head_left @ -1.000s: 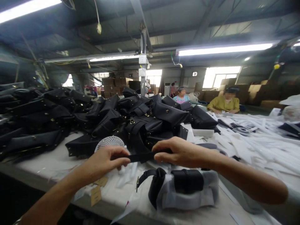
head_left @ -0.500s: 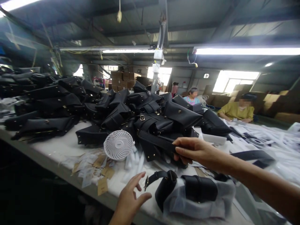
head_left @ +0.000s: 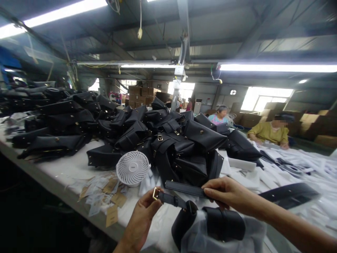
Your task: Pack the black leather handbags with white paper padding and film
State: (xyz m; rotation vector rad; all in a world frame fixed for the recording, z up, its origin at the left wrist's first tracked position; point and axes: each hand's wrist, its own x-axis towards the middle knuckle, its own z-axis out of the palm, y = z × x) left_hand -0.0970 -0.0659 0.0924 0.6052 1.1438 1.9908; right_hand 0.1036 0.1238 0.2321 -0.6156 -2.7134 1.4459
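My left hand (head_left: pixel 142 216) pinches a gold buckle (head_left: pixel 156 193) at the end of a short black strap (head_left: pixel 171 199). That strap runs to a black handbag (head_left: pixel 223 223), partly wrapped in translucent white sheeting (head_left: pixel 200 233), at the table's near edge. Between the thumb and fingers of my right hand (head_left: pixel 223 191) is a long black strap (head_left: pixel 184 188). Its free end points left and lies just above the buckle strap, close to the buckle. The far part of the long strap is hidden behind my right hand.
A white fan (head_left: pixel 133 168) stands beside brown paper tags (head_left: pixel 112 215) in clear plastic. Piled black bags (head_left: pixel 184 147) fill the table's middle and left. White strips (head_left: pixel 297 172) and another black strap (head_left: pixel 289 193) lie right. A person in yellow (head_left: pixel 268 135) sits across the table.
My left hand has moved up from open and now grips the buckle, raising its strap. My right hand has brought the long strap down toward it. The view has tilted slightly upward.
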